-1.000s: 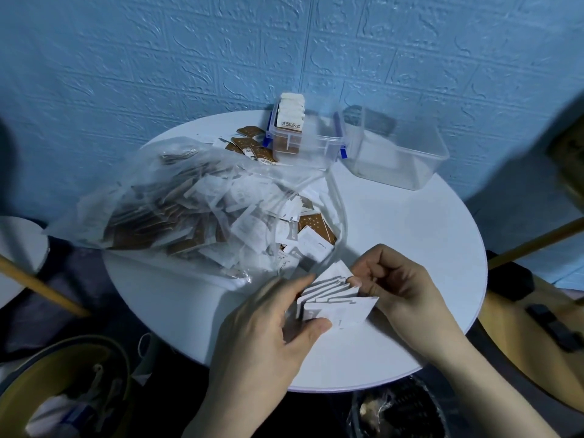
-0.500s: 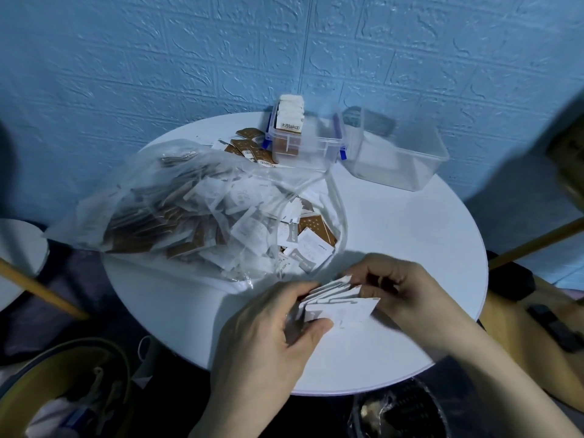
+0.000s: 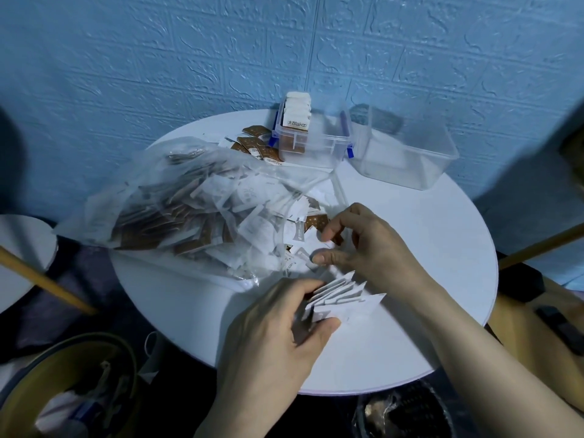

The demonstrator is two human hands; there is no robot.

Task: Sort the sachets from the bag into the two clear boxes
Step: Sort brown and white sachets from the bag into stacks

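Round table point(image 3: 442, 279): right side bare; left hand point(image 3: 278, 336) grips sachet stack point(image 3: 341, 300).

Round white table point(image 3: 426, 279) bearing bag point(image 3: 196, 210) (sachet-stuffed), two clear boxes point(image 3: 316, 143)

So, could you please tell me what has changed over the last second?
The right hand let go of the fan of white sachets and moved up to the bag's mouth, fingers among loose sachets. The left hand still grips the fan. Both boxes stayed put.
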